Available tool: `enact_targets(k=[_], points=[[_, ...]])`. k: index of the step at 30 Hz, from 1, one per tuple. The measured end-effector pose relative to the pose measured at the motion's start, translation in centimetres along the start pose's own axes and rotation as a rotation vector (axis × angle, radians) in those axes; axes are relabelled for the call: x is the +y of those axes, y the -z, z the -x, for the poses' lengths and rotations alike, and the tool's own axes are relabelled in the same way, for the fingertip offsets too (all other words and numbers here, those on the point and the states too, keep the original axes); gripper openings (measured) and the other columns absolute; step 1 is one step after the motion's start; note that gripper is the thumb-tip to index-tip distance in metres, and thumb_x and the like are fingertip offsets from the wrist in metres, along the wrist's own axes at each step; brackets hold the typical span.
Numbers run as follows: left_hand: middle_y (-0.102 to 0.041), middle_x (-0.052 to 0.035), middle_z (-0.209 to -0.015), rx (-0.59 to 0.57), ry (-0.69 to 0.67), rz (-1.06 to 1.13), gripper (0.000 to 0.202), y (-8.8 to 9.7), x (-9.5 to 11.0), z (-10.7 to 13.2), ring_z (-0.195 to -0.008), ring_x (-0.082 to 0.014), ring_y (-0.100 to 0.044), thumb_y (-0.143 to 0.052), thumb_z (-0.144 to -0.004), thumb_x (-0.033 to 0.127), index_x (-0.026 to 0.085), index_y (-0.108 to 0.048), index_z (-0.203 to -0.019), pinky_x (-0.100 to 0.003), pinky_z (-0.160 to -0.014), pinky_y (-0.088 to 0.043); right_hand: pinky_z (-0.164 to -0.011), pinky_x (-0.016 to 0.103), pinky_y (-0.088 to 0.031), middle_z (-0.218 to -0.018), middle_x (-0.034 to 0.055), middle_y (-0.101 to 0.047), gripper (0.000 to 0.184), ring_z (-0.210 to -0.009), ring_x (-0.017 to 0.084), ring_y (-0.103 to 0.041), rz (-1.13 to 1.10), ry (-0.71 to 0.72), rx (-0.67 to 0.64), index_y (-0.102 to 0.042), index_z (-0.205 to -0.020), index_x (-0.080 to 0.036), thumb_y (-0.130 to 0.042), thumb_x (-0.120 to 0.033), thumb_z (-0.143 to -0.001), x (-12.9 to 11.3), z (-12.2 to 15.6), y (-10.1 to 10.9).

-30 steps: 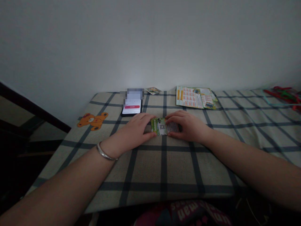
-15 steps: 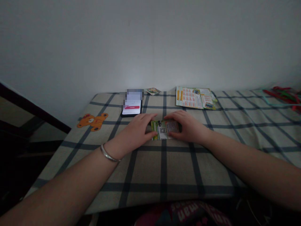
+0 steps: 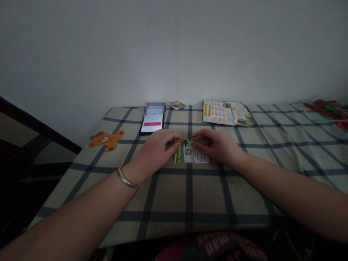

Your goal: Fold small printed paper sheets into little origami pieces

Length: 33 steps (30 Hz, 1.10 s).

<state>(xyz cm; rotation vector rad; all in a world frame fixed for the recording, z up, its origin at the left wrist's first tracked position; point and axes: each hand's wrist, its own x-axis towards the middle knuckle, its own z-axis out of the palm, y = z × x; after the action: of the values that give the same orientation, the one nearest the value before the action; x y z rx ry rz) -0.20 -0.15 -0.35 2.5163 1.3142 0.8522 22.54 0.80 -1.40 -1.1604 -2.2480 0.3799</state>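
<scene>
Two hands point(image 3: 157, 149) | fingertips pinched nearly together at printed card point(image 3: 188, 154), far edge | lit phone point(image 3: 152, 119) beyond, leftward

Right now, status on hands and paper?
Left hand, right hand pinching printed paper along far edge. QR code showing. Phone beyond left hand, off the paper.

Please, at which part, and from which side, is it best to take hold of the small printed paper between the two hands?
Probably pinch the near edge from the wearer's side: the printed paper looks thin, and that long edge is uncovered, while the left hand and right hand have their fingertips at its far edge.
</scene>
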Motion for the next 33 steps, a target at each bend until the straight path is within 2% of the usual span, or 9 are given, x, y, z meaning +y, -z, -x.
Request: enact_targets(k=[4,11,17,23,28,33], points=[[-0.069,-0.0015,-0.091,0.018,-0.011,0.040,0.016,0.17,0.30,0.12,-0.088,-0.0167,-0.063,-0.050,-0.090,0.024,0.019,-0.065,-0.093,-0.033,-0.083,-0.050,-0.062,0.027,-0.046,-0.084,0.0011,-0.070,0.016,-0.069,0.013,-0.061,-0.078,0.016,0.033,-0.067,-0.099,-0.021,-0.061,-0.029,-0.086,0.08,0.17,-0.01],[-0.070,0.0000,-0.105,0.039,-0.025,0.109,0.022,-0.05,0.48,0.40,-0.095,-0.0156,-0.064,-0.054,-0.091,0.026,0.024,-0.065,-0.110,-0.031,-0.087,-0.051,-0.059,0.026,-0.048,-0.083,0.0015,-0.070,0.017,-0.066,0.012,-0.061,-0.246,-0.002,0.113,-0.066,-0.100,-0.020,-0.062,-0.029,-0.086,-0.02,0.28,-0.55],[-0.070,0.0009,-0.095,0.031,0.033,0.167,0.023,-0.34,0.78,0.50,-0.078,-0.0136,-0.064,-0.059,-0.087,0.028,0.025,-0.065,-0.109,-0.027,-0.074,-0.053,-0.057,0.026,-0.046,-0.077,0.0005,-0.067,0.013,-0.064,0.012,-0.058,-0.290,-0.048,0.174,-0.066,-0.091,-0.020,-0.062,-0.031,-0.086,-0.14,0.24,-0.85],[-0.067,0.0031,-0.084,-0.003,0.081,0.188,0.021,-0.60,0.59,0.54,-0.067,-0.0121,-0.061,-0.062,-0.086,0.031,0.024,-0.063,-0.106,-0.025,-0.062,-0.048,-0.058,0.026,-0.047,-0.077,0.0009,-0.068,0.014,-0.065,0.012,-0.060,-0.315,-0.066,0.172,-0.066,-0.089,-0.020,-0.062,-0.032,-0.085,-0.40,0.02,-0.91],[-0.066,0.0039,-0.084,-0.008,0.075,0.249,0.013,-0.64,0.53,0.51,-0.070,-0.0116,-0.062,-0.060,-0.087,0.030,0.024,-0.063,-0.098,-0.025,-0.064,-0.048,-0.051,0.024,-0.040,-0.071,0.0002,-0.067,0.014,-0.057,0.010,-0.055,-0.244,-0.073,0.178,-0.069,-0.088,-0.019,-0.062,-0.030,-0.085,-0.74,0.02,-0.71],[-0.067,0.0030,-0.085,0.020,0.121,0.305,0.013,-0.72,0.71,0.46,-0.070,-0.0121,-0.063,-0.056,-0.090,0.032,0.023,-0.063,-0.097,-0.026,-0.064,-0.048,-0.046,0.023,-0.034,-0.062,-0.0015,-0.062,0.020,-0.051,0.009,-0.047,-0.259,-0.091,0.144,-0.070,-0.088,-0.018,-0.064,-0.036,-0.083,-0.74,-0.03,-0.51]])
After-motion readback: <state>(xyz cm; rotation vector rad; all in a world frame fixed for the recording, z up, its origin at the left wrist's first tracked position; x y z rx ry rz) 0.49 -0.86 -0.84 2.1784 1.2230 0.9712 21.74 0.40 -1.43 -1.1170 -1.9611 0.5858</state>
